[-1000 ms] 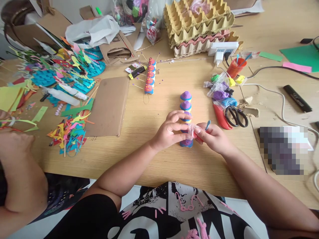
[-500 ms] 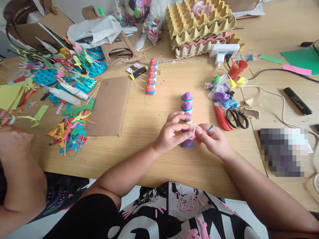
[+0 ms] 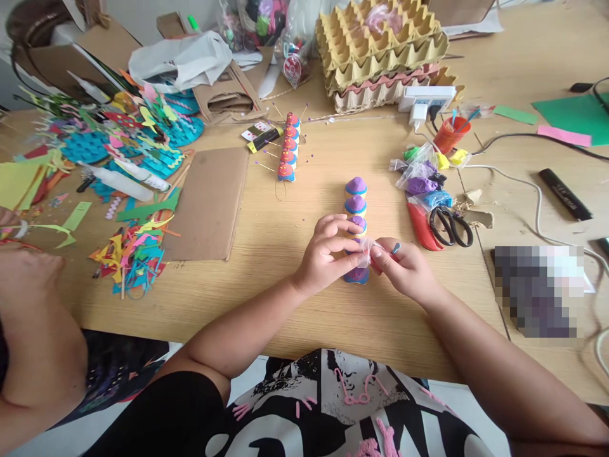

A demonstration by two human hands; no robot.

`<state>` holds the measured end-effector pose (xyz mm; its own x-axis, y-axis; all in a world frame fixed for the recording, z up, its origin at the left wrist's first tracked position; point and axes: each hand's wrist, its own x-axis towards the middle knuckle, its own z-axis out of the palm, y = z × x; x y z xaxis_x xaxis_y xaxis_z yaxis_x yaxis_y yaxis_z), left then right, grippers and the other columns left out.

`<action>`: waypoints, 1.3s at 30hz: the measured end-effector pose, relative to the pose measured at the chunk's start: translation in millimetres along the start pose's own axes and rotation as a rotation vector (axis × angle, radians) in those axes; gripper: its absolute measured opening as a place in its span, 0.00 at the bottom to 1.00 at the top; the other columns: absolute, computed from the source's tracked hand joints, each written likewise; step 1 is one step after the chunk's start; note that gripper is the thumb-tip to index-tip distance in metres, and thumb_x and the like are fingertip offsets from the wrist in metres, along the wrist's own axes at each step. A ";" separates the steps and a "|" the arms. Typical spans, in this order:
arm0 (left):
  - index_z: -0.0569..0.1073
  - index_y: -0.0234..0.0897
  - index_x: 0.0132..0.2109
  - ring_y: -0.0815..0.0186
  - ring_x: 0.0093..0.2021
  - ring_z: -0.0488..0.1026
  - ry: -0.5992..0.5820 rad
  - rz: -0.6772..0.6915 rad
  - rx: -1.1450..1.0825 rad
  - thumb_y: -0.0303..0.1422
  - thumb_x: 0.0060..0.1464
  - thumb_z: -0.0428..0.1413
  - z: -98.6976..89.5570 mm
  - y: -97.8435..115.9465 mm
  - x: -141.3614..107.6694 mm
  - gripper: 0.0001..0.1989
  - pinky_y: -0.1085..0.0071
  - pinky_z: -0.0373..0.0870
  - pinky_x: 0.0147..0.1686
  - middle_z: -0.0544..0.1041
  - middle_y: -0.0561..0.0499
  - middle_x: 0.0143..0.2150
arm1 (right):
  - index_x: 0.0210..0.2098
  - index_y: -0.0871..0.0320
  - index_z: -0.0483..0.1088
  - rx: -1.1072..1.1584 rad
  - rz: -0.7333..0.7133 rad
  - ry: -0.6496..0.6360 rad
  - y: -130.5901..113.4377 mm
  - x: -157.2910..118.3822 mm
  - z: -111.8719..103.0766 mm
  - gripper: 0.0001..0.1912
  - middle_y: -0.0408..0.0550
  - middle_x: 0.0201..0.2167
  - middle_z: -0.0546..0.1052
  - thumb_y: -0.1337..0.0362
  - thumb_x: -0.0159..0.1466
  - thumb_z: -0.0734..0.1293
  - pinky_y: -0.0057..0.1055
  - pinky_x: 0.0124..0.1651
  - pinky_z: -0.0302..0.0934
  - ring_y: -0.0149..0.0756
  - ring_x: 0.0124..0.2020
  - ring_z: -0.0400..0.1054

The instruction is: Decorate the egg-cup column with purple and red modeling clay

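Between my two hands is a small clear plastic bag (image 3: pixel 365 251) with something red in it. My left hand (image 3: pixel 326 254) pinches the bag's left side between thumb and fingers. On the other side, my right hand (image 3: pixel 406 266) grips the bag with its thumb on top; a small blue-tipped stick (image 3: pixel 396 248) pokes out of that hand. Beneath my hands, a row of egg-carton cups painted purple and blue (image 3: pixel 356 186) lies on the table, its middle partly hidden. Farther back stands a similar red and blue row (image 3: pixel 286 171) with thin sticks along its sides.
Black-handled scissors (image 3: pixel 450 226), bagged coloured clay (image 3: pixel 421 184) and a red cup (image 3: pixel 451 134) sit to the right. Egg trays (image 3: pixel 380 63) are stacked behind. At left are a cardboard sheet (image 3: pixel 209 203), paper scraps (image 3: pixel 136 254) and another person's arm (image 3: pixel 40 343).
Both hands stay at nearly the same place with the bag. The blue-tipped stick in my right hand has shifted slightly, and less red shows between the hands.
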<state>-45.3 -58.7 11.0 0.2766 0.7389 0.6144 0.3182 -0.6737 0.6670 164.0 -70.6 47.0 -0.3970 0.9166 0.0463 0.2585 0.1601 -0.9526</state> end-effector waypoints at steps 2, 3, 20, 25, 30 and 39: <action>0.84 0.44 0.40 0.57 0.65 0.69 0.004 -0.011 -0.007 0.38 0.63 0.67 -1.6 1.5 0.5 0.04 0.51 0.68 0.69 0.82 0.48 0.52 | 0.23 0.56 0.65 0.060 0.020 -0.031 1.4 0.9 -1.3 0.34 0.43 0.20 0.67 0.33 0.69 0.63 0.31 0.28 0.54 0.29 0.23 0.58; 0.84 0.45 0.40 0.57 0.65 0.69 0.004 -0.017 -0.009 0.37 0.63 0.67 -2.3 2.3 0.7 0.03 0.50 0.68 0.69 0.82 0.49 0.52 | 0.23 0.56 0.65 0.083 0.030 -0.048 2.4 1.4 -2.0 0.34 0.42 0.21 0.67 0.33 0.68 0.64 0.30 0.28 0.54 0.29 0.24 0.58; 0.80 0.42 0.49 0.65 0.54 0.78 0.130 -0.532 -0.662 0.53 0.62 0.64 -0.2 -4.5 9.0 0.21 0.68 0.73 0.55 0.83 0.49 0.51 | 0.34 0.54 0.72 0.428 0.124 0.220 22.8 4.5 -3.4 0.19 0.42 0.23 0.73 0.45 0.68 0.72 0.30 0.28 0.51 0.30 0.24 0.58; 0.78 0.39 0.46 0.64 0.45 0.78 -0.004 -0.381 -0.376 0.54 0.62 0.64 1.0 7.1 5.5 0.21 0.68 0.73 0.43 0.82 0.46 0.45 | 0.32 0.55 0.76 0.294 0.037 0.260 18.2 5.5 1.4 0.22 0.43 0.27 0.74 0.42 0.66 0.72 0.32 0.33 0.59 0.31 0.27 0.61; 0.75 0.39 0.34 0.66 0.35 0.71 -0.085 -0.219 -0.208 0.52 0.66 0.60 0.0 9.6 6.4 0.21 0.67 0.68 0.39 0.75 0.52 0.30 | 0.31 0.55 0.78 0.171 -0.035 0.127 4.7 1.7 3.5 0.21 0.48 0.32 0.79 0.44 0.68 0.72 0.36 0.41 0.63 0.36 0.33 0.68; 0.76 0.41 0.32 0.68 0.31 0.71 -0.152 0.002 -0.191 0.43 0.71 0.58 -2.1 16.9 10.9 0.19 0.68 0.69 0.36 0.75 0.54 0.26 | 0.33 0.56 0.78 0.282 -0.032 0.072 3.1 -1.7 -0.4 0.18 0.46 0.30 0.78 0.47 0.65 0.76 0.32 0.31 0.63 0.32 0.28 0.68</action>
<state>-38.8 -62.0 29.9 0.4151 0.7211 0.5548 0.1445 -0.6543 0.7423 165.9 -71.5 44.1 -0.3353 0.9379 0.0894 -0.0119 0.0907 -0.9958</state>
